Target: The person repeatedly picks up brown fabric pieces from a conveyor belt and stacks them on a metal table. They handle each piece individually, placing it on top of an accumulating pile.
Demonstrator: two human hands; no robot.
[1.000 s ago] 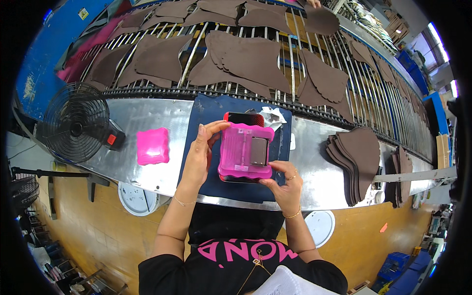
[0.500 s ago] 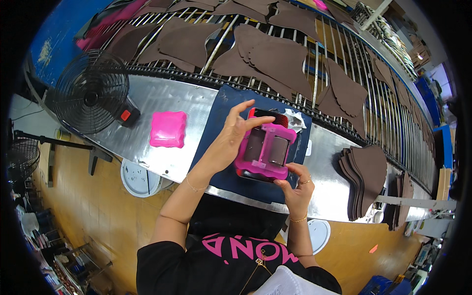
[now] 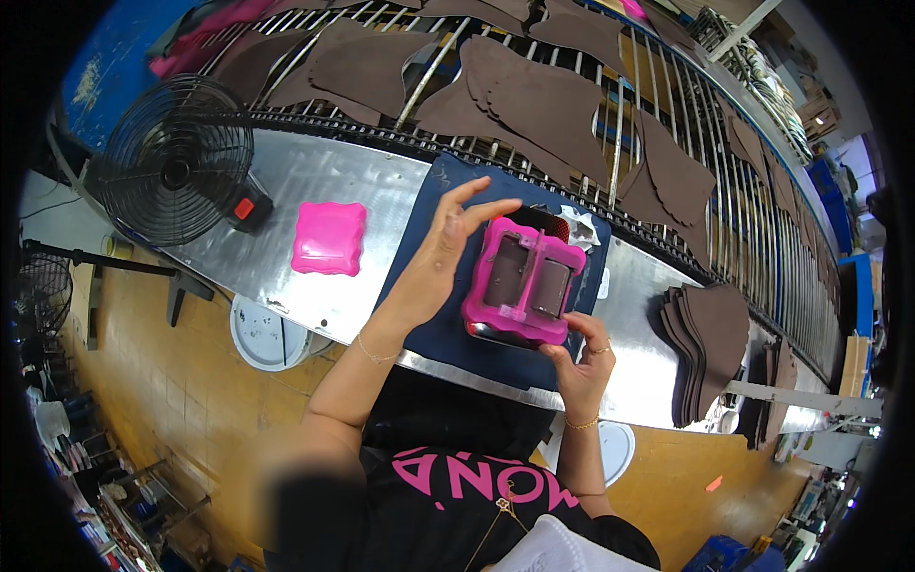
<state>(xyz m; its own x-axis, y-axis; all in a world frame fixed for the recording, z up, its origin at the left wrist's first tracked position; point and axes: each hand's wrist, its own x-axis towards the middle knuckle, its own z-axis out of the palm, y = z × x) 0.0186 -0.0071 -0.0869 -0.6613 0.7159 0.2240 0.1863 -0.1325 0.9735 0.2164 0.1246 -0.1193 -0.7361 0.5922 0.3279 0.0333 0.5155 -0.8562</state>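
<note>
Pinching a wavy-edged, glossy pink plastic case [image 3: 531,274] with right fingers [image 3: 593,336]; holding left fingers [image 3: 486,212] spread beside it.

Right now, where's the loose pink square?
In the head view's left half, the loose pink square lies on the metal table, between the black fan and blue mat.

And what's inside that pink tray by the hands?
The pink tray holds two dark pieces side by side, a pink divider between them. Whatever lies beneath the pieces is hidden.
</note>
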